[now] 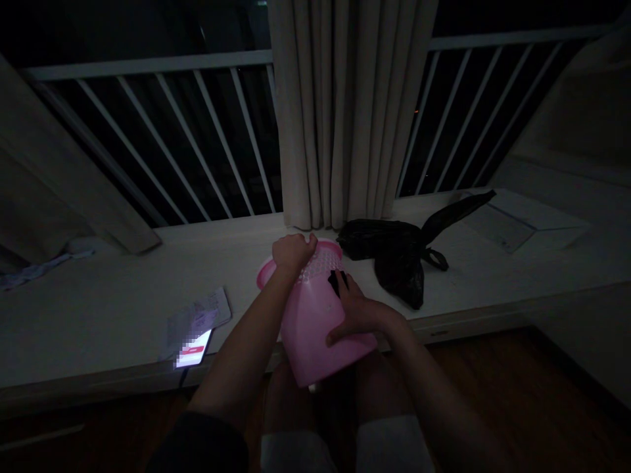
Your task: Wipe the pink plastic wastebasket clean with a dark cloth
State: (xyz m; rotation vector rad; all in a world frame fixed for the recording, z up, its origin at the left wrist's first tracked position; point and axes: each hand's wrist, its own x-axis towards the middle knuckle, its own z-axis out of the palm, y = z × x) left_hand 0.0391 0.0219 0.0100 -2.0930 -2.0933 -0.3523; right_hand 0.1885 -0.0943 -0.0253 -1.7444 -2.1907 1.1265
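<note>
A pink plastic bin (315,322) with a perforated upper band is tilted away from me, its mouth toward the window ledge (123,289). My left hand (293,253) is closed over the bin's rim. My right hand (357,312) lies against the bin's side, fingers pressing a small piece of black material (336,281) to it. My knees show below the bin.
A black plastic bag (394,253) lies on the ledge just right of the bin. A lit phone (194,348) and papers (197,318) lie at the left. Curtains (340,112) hang behind, with a railing (162,131) and dark window. Papers lie at the far right (513,220).
</note>
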